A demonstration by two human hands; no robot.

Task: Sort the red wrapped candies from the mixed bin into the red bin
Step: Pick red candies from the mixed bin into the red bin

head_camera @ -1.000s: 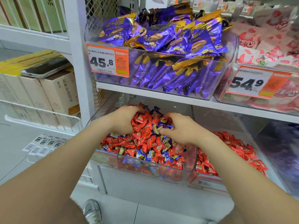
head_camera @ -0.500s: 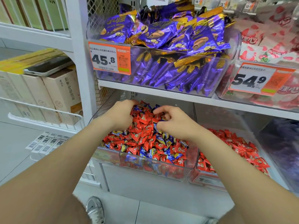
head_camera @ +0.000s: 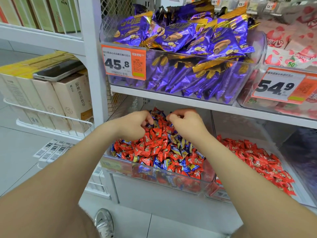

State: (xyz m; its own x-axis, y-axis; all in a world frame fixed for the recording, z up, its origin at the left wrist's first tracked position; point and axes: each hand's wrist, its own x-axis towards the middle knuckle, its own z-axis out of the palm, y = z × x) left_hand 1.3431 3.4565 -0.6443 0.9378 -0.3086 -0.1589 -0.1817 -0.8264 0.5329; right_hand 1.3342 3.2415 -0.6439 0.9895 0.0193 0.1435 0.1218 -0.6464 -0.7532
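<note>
Shop shelving (head_camera: 92,66) all round — both your hands are in the mixed bin (head_camera: 118,164).
Left hand (head_camera: 135,124) and right hand (head_camera: 187,123) curl fingers into the red wrapped candies (head_camera: 154,136) near its back edge — whether either grips one, I can't tell; red bin (head_camera: 221,194) just beside, right.

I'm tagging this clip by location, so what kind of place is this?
Most likely a shop's snack aisle: orange-and-white paper price tags clipped to clear plastic bins, shiny purple foil snack packs piled in one, all on white metal shelves.
</note>
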